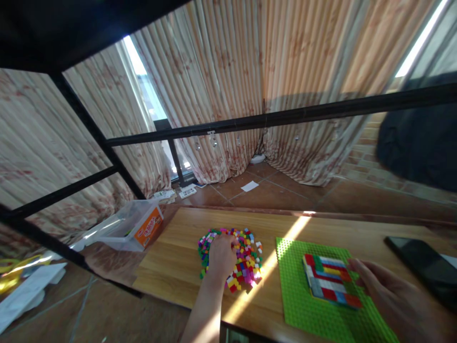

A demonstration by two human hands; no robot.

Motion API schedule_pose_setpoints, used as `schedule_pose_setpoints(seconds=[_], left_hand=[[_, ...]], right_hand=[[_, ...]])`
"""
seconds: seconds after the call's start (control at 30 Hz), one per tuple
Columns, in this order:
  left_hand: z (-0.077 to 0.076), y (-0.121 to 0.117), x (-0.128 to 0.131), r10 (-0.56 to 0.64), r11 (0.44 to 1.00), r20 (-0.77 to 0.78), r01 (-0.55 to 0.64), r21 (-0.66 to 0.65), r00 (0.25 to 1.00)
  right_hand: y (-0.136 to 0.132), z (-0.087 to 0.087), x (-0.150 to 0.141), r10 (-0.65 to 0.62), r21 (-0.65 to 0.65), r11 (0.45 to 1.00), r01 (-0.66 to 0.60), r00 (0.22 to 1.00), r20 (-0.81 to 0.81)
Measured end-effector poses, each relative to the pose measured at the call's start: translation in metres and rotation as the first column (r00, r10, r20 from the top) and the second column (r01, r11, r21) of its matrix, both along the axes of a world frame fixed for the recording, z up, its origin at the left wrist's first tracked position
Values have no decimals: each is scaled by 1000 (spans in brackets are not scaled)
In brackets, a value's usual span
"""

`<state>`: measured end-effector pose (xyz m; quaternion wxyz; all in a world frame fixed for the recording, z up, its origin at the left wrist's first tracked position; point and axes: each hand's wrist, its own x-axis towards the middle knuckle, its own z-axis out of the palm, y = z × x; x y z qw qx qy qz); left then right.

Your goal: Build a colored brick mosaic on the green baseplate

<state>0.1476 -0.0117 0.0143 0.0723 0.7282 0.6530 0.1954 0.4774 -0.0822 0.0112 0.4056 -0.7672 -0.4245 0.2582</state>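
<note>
My left hand (pixel 223 253) reaches down into a loose pile of small toy bricks (pixel 248 259) in many colours. Its fingers are curled and partly hidden behind the hand, so I cannot make out what is between them. On a green studded baseplate (pixel 298 305) sits a low, rectangular build of toy bricks (pixel 328 281) in red, white, blue, yellow, green and grey rows. At the right edge of this build is my right hand (pixel 396 297), slightly blurred. Its fingers stretch out toward the bricks with nothing visible in them; whether they touch is unclear.
Both piles of work lie on a wooden table (pixel 171 267). A dark tablet-like device (pixel 421 262) rests at the right. Beyond the left edge stands a clear plastic bin (pixel 124 228) with an orange label. Black metal bars (pixel 228 126) cross in front of curtains.
</note>
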Motion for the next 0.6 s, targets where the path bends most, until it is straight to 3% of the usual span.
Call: schedule_pose_setpoints(seconds=[0.1,0.23,0.4,0.6], left_hand=[[7,-2,3,-12,1000,25,12,6,1000],[15,-4,20,-94,995,188,100,-27,978],[15,-12,62,-218,965,301,251,-77,928],[21,-33,109,-368,917,361,398,-9,857]], right_hand=[[-1,-3,-1,0,55,998,-1,1000,21],[1,-3,-3,-4,172,985,14,998,-61],[7,-6,0,-31,208,976,68,984,-174],[10,-14,2,24,253,967,29,978,-207]])
